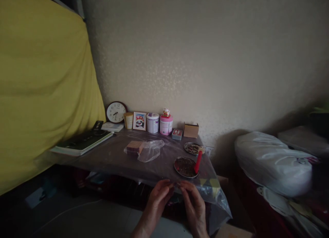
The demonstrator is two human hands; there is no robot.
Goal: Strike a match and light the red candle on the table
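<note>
My left hand and my right hand are raised close together at the table's front edge. Thumb and fingers are pinched on both, with the fingertips nearly meeting. Whatever lies between them is too small and dim to make out. Just beyond is a round metal plate of dark, crumbly material, with a red-handled tool resting in it. Behind it sits a second plate holding thin pale sticks. Farther left, a stack of brown blocks lies beside a crumpled clear plastic bag.
Along the wall stand a clock, a yellow cup, a panda picture, a white tin, a pink tin and a cardboard box. A large book lies left. White bags bulge at right.
</note>
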